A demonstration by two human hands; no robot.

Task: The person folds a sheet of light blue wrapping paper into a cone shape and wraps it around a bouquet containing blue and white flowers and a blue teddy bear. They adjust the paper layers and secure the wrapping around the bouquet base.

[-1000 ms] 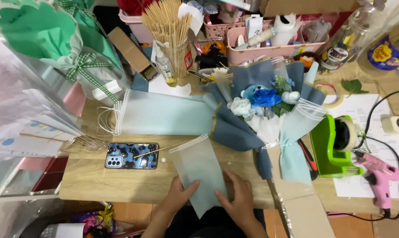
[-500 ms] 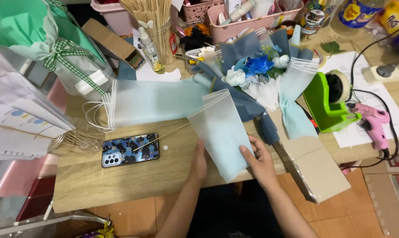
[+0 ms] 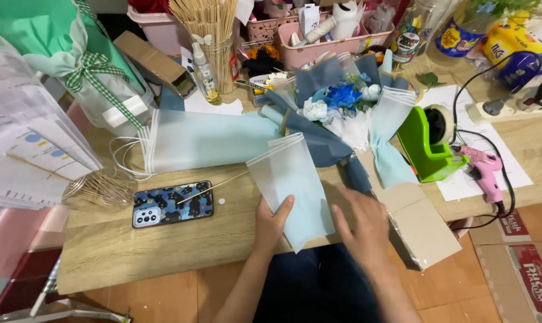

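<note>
A folded sheet of pale blue wrapping paper [image 3: 292, 185] lies on the wooden table [image 3: 133, 245], pointing toward me. My left hand [image 3: 272, 220] pinches its lower left edge with the thumb on top. My right hand [image 3: 360, 224] hovers with fingers spread just right of the sheet, not clearly touching it. Behind the sheet lies a bouquet [image 3: 336, 113] of blue and white flowers wrapped in dark and light blue paper. A larger pale blue sheet [image 3: 205, 140] lies to the left of the bouquet.
A phone [image 3: 172, 204] with a patterned case and a thin stick lie left of my hands. A green tape dispenser [image 3: 432, 143], a pink glue gun [image 3: 485, 172] and a cardboard piece [image 3: 423, 224] are at the right. Sticks in a jar, baskets and bottles crowd the back.
The folded sheet has been turned and slid a little left, with my left hand now gripping its edge. My right hand has come off the sheet and spread open.
</note>
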